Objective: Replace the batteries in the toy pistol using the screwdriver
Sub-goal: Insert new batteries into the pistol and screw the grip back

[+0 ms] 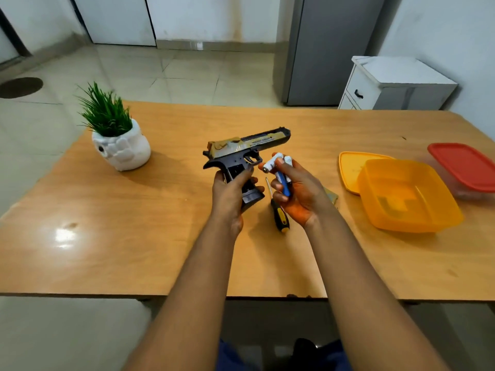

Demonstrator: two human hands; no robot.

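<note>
**Wood-grain table, pistol in one hand and batteries in the other**

Black and gold, the toy pistol (242,152) sits at the centre of the frame, lifted off the wooden table (134,236) with its barrel pointing toward the right. The left hand (230,194) is wrapped around the grip from below, fingers closed on it. A dark opening shows in the side of the grip, though from where I stand I cannot tell for sure whether the cover is fully off.

Just to the right of the pistol, the right hand (297,194) is closed around a small bunch of batteries (278,170), white and blue, their ends poking out above the thumb close to the trigger guard. How many there are is hard to say.

Beneath and between the two hands, the screwdriver (278,212) lies flat on the table, its yellow and black handle nearest the viewer and its thin shaft pointing away.

Toward the right of the frame an open orange container (409,196) rests on the table, with its orange lid (351,167) partly under its far left side. Beyond that, at the right edge, stands a clear box with a red lid (466,167). At the upper left of the table a green plant in a white pot (117,140) stands well apart from everything else.
</note>
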